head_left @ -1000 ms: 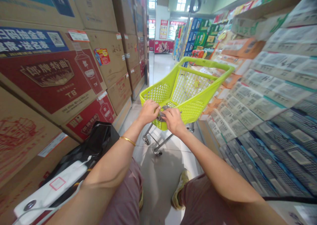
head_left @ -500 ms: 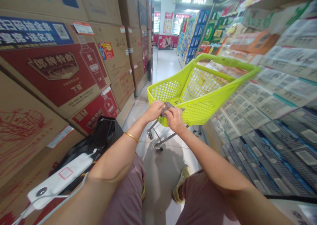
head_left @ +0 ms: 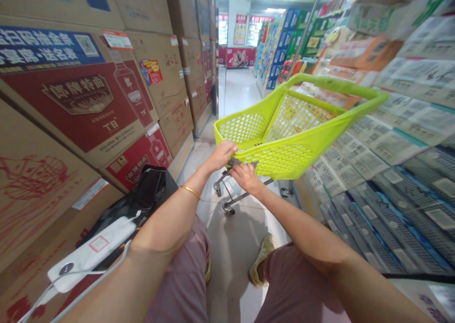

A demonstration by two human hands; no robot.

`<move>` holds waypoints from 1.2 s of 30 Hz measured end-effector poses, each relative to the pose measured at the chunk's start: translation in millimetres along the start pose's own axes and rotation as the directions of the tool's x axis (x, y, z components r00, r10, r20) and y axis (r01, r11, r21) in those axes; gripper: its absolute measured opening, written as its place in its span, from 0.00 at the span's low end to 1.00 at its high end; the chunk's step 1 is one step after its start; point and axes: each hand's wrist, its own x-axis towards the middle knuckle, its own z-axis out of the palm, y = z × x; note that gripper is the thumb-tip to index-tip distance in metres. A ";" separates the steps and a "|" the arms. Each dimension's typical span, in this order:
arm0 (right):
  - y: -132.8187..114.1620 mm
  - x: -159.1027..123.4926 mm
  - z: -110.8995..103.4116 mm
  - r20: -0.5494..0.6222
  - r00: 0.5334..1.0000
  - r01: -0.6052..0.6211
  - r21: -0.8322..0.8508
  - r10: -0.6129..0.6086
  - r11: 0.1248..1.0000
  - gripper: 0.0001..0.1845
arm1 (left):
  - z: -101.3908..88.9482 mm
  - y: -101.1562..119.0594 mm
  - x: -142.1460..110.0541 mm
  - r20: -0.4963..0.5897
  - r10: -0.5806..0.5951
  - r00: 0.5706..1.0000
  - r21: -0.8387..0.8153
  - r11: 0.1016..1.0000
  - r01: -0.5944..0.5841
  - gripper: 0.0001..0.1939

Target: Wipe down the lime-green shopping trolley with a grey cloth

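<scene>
A lime-green shopping cart (head_left: 295, 157) stands at an angle in front of me, its basket's near corner towards me. My left hand (head_left: 223, 155) is closed over the rim at that corner. Just below and to the right, my right hand (head_left: 246, 177) has its fingers bent round a crumpled grey cloth (head_left: 234, 162) and presses it against the outside of the basket. Part of the cloth lies hidden under those fingers.
Stacked cartons (head_left: 81, 100) wall the left side. A black bag (head_left: 152, 185) and a white power bank (head_left: 94, 252) with a cable are at lower left. Packaged goods (head_left: 408, 138) fill the right side. The tiled aisle floor (head_left: 241, 93) runs ahead.
My right hand has moved slightly down with the cloth, from the rim to the basket's outer side. The hands are farther apart, and the left now rests on the rim without the cloth.
</scene>
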 end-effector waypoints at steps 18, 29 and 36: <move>1.2 -18.0 14.3 0.095 0.995 0.003 0.026 -0.006 1.000 0.12 | 16.7 0.4 -9.6 -0.172 0.057 0.983 0.103 0.994 -0.039 0.23; 17.4 20.2 -17.7 -0.123 0.973 -0.191 0.039 0.194 0.981 0.16 | 17.1 -2.6 -7.3 -0.140 0.047 0.989 0.092 0.995 -0.035 0.24; 6.8 -5.0 5.0 0.044 0.995 -0.095 0.019 0.094 0.995 0.14 | 16.2 3.1 -6.6 -0.136 0.046 0.990 0.115 0.993 -0.030 0.23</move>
